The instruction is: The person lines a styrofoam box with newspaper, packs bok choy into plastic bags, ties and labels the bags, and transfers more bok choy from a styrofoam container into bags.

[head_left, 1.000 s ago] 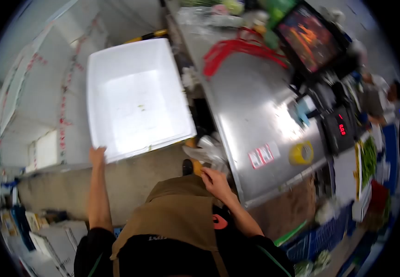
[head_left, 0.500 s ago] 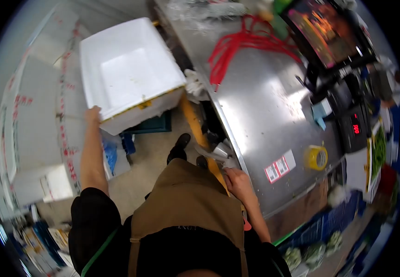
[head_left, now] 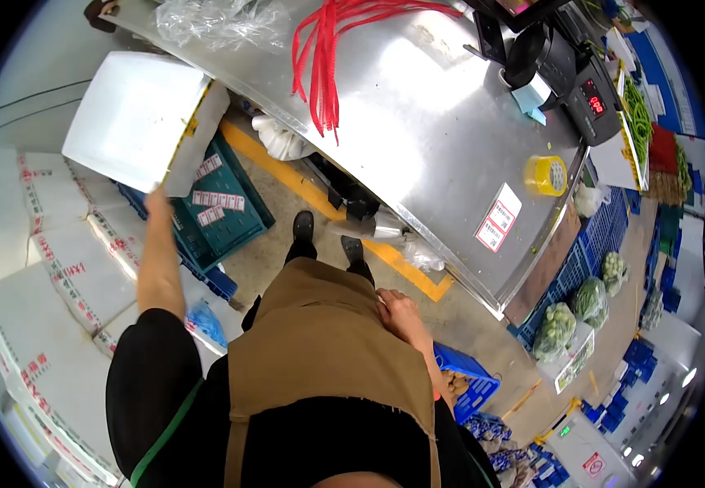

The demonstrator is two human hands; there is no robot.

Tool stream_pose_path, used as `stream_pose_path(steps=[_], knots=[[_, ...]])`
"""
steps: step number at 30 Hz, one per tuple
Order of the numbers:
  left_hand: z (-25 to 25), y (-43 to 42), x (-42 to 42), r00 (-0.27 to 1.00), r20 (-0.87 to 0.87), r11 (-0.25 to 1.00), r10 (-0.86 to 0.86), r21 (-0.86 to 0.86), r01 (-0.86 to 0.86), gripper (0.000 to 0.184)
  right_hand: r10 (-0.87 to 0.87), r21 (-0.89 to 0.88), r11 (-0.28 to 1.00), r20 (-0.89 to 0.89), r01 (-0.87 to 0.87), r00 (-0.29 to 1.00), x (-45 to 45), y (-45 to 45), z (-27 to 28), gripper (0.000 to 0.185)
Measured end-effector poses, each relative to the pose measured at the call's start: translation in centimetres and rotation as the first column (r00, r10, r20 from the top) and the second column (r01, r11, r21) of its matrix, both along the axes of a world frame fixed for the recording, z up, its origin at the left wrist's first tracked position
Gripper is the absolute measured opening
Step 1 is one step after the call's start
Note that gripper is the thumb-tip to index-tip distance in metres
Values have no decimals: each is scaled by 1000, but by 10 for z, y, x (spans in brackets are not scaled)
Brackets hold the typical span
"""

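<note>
Hanging on a one-handed hold, the white rectangular foam box with yellow tape on its side (head_left: 129,122) could twist or drop, as the only hand on it is at one corner; it lies just off the far-left end of the long stainless-steel table (head_left: 417,134). Foam is light but brittle, so the corner could crumble under the fingers, and a swing could knock the box against the table's edge. If it slips, it could land on the dark green plastic crate with red-and-white labels (head_left: 235,213), beside the table's long edge, and scuff those labels. Underfoot, the crumpled clear plastic (head_left: 424,254) below the table's near edge lies close to the black shoes (head_left: 304,226) and could catch a step, since the box draws attention away from the floor.

The left hand (head_left: 157,203) is closed on the foam box's corner nearest the person, arm stretched out; its fingers are blurred, so how firm the grip is cannot be told. The right hand (head_left: 404,315) is half-closed, fingers curled in beside the brown apron (head_left: 320,342), near the table's closest corner and apart from the box. Whether it pinches anything cannot be told.
</note>
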State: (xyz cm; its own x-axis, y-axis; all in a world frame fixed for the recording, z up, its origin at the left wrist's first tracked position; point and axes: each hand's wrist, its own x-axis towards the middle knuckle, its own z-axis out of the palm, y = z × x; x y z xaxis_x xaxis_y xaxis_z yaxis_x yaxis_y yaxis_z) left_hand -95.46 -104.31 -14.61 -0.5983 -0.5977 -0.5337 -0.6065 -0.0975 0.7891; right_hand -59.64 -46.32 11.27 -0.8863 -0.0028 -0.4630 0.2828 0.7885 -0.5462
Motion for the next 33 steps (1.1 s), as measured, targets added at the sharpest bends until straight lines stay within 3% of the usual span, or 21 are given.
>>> stream_pose_path(steps=[1,2,3,4,5,6,7,8,9,11,14,16,17,20,25,28,29,30,33], knots=[[-66,15,16,998,-33,999,-49,17,50,33,-32,-5,999,12,32,999,4,-6,2,27],[-86,54,39,784,133,785,-607,-55,617,28,-77,9,997,15,77,997,10,-10,3,26],[-102,95,64,137,326,36,-935,-299,954,23,-123,24,992,17,123,992,16,-14,5,25],[-116,138,88,-234,296,-356,-926,-478,803,19,-171,40,985,19,170,985,23,-19,6,25],[-97,203,113,46,54,53,-998,152,987,24,-212,37,977,42,210,976,30,-24,9,25],[-67,273,137,548,165,519,-820,617,591,31,-251,37,968,64,249,966,36,-28,12,25],[-58,316,160,355,87,330,-931,617,715,35,-286,40,958,85,284,954,43,-30,15,26],[-39,360,182,232,57,231,-971,477,848,31,-314,46,949,90,311,945,51,-33,16,26],[-13,394,193,-60,-16,-63,-998,262,963,39,-338,39,941,90,336,937,58,-37,16,26],[-30,441,233,-32,-50,-41,-998,198,979,33,-379,22,925,88,379,921,74,-42,15,26],[-8,497,223,268,213,264,-940,-47,963,26,-419,30,908,118,418,900,97,-48,17,25],[-17,525,199,526,105,493,-844,-237,837,23,-442,31,896,135,442,887,117,-48,15,23],[-21,529,182,401,108,369,-910,-231,900,26,-442,26,896,143,443,886,126,-47,12,24],[-22,552,163,42,-68,67,-997,-424,903,31,-408,30,912,169,409,897,160,-35,1,25],[20,574,179,-337,-104,-248,-936,-487,837,36,-491,102,868,41,486,870,210,-4,0,24],[11,559,219,-321,-95,-314,-942,-80,946,34,-574,142,812,17,566,819,242,7,0,24],[-2,554,239,-151,-155,-157,-976,29,987,32,-596,143,796,15,588,803,253,9,-3,24],[19,546,255,-4,-245,-84,-969,316,945,41,-601,130,796,55,591,797,260,9,-7,24],[28,522,310,379,-429,52,-820,603,796,49,-589,92,808,137,582,797,273,6,-18,25]])
